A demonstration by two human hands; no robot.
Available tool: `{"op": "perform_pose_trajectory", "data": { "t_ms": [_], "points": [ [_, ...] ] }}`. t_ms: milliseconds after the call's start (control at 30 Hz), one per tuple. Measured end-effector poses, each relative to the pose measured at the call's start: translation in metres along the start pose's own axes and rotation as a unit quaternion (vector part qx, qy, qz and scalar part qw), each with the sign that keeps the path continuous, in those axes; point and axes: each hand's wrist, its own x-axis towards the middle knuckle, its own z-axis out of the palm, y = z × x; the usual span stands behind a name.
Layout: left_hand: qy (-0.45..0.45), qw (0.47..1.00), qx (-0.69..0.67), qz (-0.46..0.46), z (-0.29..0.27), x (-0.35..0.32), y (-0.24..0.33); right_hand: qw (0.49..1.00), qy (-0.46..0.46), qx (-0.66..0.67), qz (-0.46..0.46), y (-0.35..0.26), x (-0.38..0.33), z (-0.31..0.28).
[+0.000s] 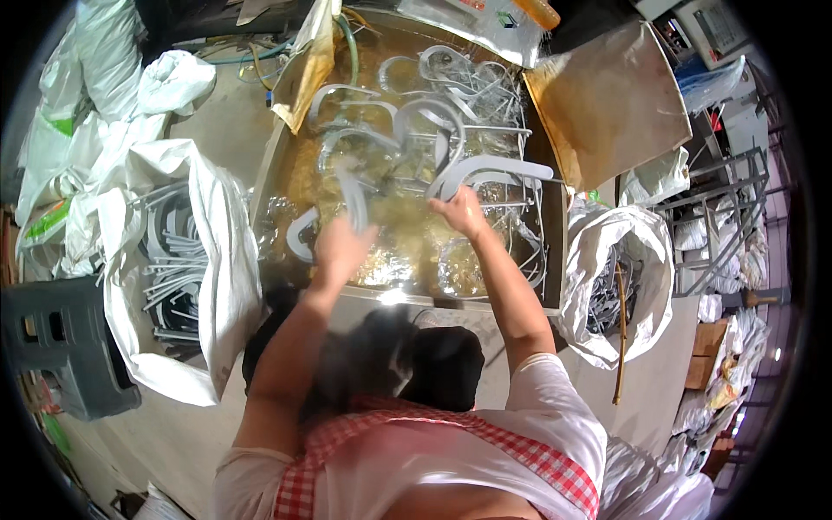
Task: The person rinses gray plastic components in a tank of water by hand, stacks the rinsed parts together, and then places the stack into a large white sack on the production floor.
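A shallow rectangular tub (279,178) of water stands in front of me, with several grey hook-shaped plastic pieces (334,141) lying in it. My right hand (459,211) is closed on the lower end of a grey hook-shaped piece (507,165), which reaches toward the tub's right wall. A second curved piece (431,113) arches up just beyond it; I cannot tell whether the same fingers hold that one too. Over the near left of the tub, my left hand (342,247) is smeared by motion, its fingers around a blurred grey curved piece (353,199).
Left of the tub, an open white sack (212,286) holds many grey hooked pieces (178,269). On the right, another white sack (579,321) contains grey pieces and a brown stick (620,338). Stained boards (607,104) rise at the far corners. A dark plastic stool (65,347) stands far left.
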Motion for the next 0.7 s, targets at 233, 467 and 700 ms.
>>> {"op": "perform_pose_trajectory", "data": {
  "t_ms": [233,467,700],
  "points": [
    [-0.11,0.716,-0.677,-0.132,-0.01,0.023,0.002,0.942,-0.127,-0.182,-0.253,-0.011,-0.051,0.05],
    [-0.163,0.705,-0.664,-0.189,-0.008,0.023,-0.015,0.94,-0.207,-0.093,-0.257,-0.014,-0.06,0.045],
    [-0.141,0.774,-0.617,-0.016,-0.022,0.018,-0.003,0.929,0.056,0.352,0.099,-0.039,-0.048,-0.027]
  ]
}}
